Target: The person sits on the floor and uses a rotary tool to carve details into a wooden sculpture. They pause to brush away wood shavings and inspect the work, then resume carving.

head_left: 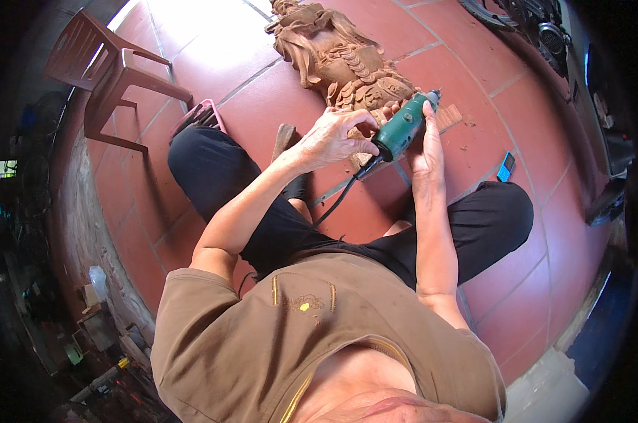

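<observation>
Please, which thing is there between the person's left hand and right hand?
In the head view, a green power tool is between the left hand and the right hand.

Home-like workshop | carved statue (340,63) | green power tool (403,127) | tiled floor (262,113) | 1 plastic chair (72,46)

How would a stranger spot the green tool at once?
Find the brown carving on the red floor. At its near end, the right hand holds the tool, the left hand at its rear. Unlike the carving, it's a smooth green cylinder with a dark cord.
</observation>
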{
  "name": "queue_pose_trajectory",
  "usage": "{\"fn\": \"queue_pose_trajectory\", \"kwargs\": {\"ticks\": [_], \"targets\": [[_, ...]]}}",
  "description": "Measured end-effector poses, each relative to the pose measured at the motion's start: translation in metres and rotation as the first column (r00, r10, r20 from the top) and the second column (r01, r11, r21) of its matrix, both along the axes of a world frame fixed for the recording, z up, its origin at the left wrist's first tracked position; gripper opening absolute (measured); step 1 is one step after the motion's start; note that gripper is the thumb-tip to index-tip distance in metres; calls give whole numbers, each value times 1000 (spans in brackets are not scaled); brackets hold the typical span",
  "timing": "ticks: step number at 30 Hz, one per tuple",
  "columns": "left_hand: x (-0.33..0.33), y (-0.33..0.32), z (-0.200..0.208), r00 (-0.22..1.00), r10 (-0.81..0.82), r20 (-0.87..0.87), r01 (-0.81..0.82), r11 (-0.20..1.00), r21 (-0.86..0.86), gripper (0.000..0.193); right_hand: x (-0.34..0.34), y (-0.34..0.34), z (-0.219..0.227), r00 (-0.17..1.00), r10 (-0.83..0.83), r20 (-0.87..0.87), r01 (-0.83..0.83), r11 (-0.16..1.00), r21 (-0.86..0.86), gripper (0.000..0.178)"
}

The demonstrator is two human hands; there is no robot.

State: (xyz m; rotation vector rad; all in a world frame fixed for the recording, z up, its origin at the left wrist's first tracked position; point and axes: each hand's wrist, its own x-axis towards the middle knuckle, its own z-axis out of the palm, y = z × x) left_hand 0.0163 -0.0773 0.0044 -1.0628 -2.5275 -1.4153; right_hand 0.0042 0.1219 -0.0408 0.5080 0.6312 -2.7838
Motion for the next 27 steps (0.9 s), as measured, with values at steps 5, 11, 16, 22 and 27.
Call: {"fn": "queue_pose_trajectory", "kwargs": {"ticks": [5, 11, 16, 22, 27], "targets": [[0, -3, -3, 999, 3, -37, -6, 998, -59, 34, 1, -1, -3, 1000, 14, -15, -13, 1000, 23, 42], [1, -7, 10, 902, -29, 431, 48, 998, -34, 31, 2, 0, 1, 1000, 6, -8, -6, 1000, 18, 43], [-8, -13, -8, 795, -75, 602, -18, 989, 148, 35, 3, -8, -4, 999, 13, -36, -8, 989, 149, 43], [-1, 8, 4, 732, 40, 680, -93, 995, 41, 73, 10, -8, 3, 999, 31, -40, -28, 996, 83, 40], [1, 17, -15, 779, -32, 627, -44, 993, 106, 94, 16, -15, 7, 1000, 12, -28, -9, 993, 117, 39]]}}
